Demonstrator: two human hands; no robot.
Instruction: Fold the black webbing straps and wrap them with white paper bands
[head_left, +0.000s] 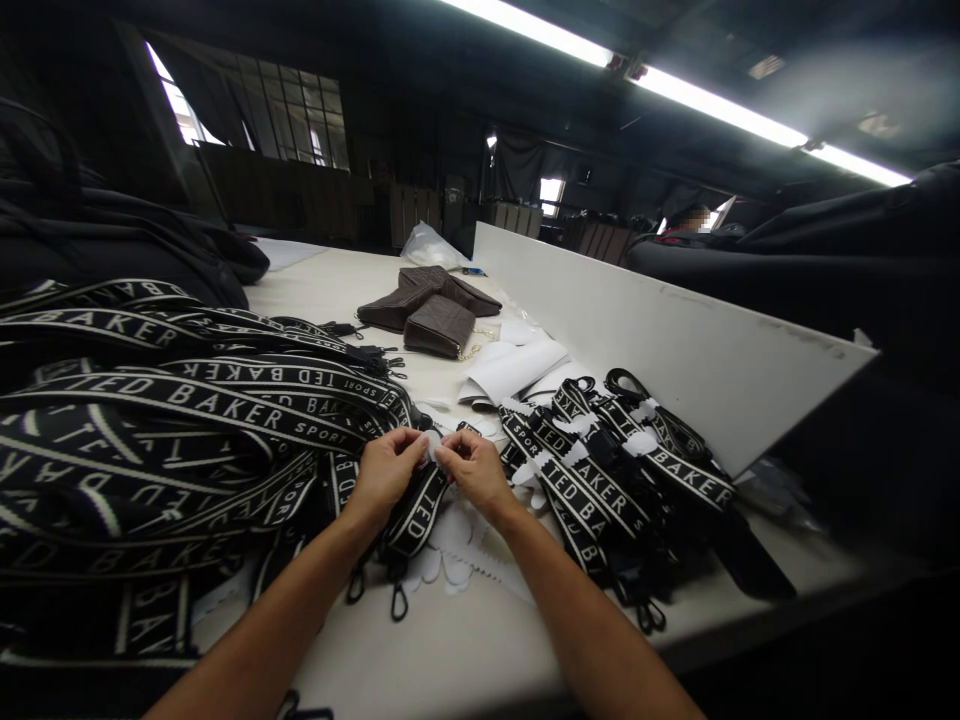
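The table (465,660) is used as a shared surface, with everything apparently grouped within reach of the hands. The heap of straps (187,400) is spread at nine o'clock, seemingly for easy drawing. At two o'clock the white board (637,320) is stood on edge, probably as a barrier. The tabbed bundles (592,490) are laid at three, likely kept separate from the heap. The brown bags (435,328) are set at twelve, clear of the handwork. Over one strap (421,512), a white tab (433,444) is pinched between thumb and fingers by left hand (386,475) and right hand (480,470) together, presumably for control.
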